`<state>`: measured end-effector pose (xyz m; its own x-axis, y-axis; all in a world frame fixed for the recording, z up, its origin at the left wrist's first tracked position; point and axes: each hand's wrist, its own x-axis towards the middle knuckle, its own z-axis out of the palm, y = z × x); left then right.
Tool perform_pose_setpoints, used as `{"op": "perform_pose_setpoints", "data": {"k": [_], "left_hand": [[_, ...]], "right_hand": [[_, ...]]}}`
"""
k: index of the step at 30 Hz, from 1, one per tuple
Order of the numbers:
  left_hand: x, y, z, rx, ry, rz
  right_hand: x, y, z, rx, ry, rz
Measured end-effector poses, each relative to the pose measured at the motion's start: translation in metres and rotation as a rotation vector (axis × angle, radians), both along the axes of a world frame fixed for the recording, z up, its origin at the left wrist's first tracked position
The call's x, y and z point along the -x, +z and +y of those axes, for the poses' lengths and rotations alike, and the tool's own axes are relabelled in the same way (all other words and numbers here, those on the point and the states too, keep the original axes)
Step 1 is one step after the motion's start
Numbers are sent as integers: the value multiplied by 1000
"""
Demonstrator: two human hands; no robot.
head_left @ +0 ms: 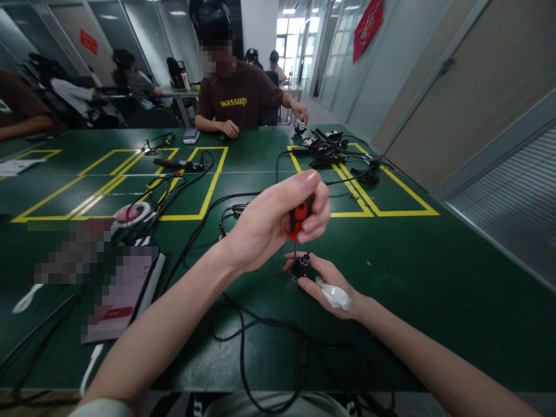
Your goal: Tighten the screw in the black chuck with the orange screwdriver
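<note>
My left hand [278, 223] is wrapped around the red and black handle of a screwdriver [297, 223], held upright with its thin shaft pointing down. The tip meets a small black round part [300, 266] that rests on the green table [412, 272]. My right hand [324, 284] lies palm up on the table and steadies that black part with its fingertips. A crumpled bit of white plastic [333, 294] sits in the right palm.
Black cables [256, 330] loop across the table near my arms. A booklet [124, 295] and a pink round object [128, 214] lie to the left. Yellow tape boxes mark the table. A person in a brown shirt [237, 95] sits opposite, beside a pile of black devices [325, 147].
</note>
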<state>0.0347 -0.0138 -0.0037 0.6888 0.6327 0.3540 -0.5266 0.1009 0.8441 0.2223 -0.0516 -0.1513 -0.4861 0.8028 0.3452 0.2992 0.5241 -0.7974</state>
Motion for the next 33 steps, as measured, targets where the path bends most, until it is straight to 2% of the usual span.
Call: {"op": "perform_pose_setpoints", "data": {"k": [5, 12, 18, 23, 30, 33], "left_hand": [[1, -2, -1, -23, 10, 10], [6, 2, 1, -46, -84, 59], [4, 4, 1, -2, -70, 35], [3, 2, 2, 21, -5, -10], [9, 4, 2, -52, -38, 61], [8, 7, 1, 2, -63, 75]], "right_hand": [[0, -2, 0, -2, -1, 6], [0, 0, 0, 12, 5, 9], [1, 2, 0, 6, 8, 8], [1, 2, 0, 14, 6, 2], [1, 3, -1, 25, 1, 2], [1, 3, -1, 23, 0, 2]]}}
